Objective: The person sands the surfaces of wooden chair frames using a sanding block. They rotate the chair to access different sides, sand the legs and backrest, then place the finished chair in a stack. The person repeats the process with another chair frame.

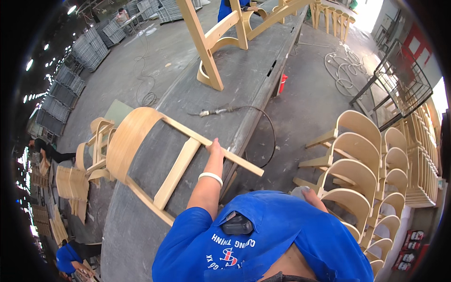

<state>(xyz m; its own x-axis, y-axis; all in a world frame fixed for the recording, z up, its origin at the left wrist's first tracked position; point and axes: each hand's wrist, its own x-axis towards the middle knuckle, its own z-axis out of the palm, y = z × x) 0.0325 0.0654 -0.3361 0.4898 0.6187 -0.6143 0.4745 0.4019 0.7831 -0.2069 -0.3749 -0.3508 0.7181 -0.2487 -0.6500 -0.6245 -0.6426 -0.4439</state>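
A pale wooden chair frame (177, 173) with a curved backrest (128, 137) lies on the dark worktable. My left hand (215, 147), a white band on its wrist, is closed round one of the frame's long legs, near the joint with the crossbar. Close to my right side, my right hand (314, 198) is partly hidden by my blue shirt. Its thumb lies against a pale grey rounded thing (299, 192), too little of which shows to name. An air hose with a metal fitting (213, 112) lies on the table beyond the chair frame.
Another chair frame (209, 51) stands farther along the worktable (256, 84), near a co-worker in blue (228, 9). Rows of curved-back chair frames (354, 150) crowd my right. More wooden parts (73, 185) are stacked at left. Hoses (345, 68) lie coiled on the floor.
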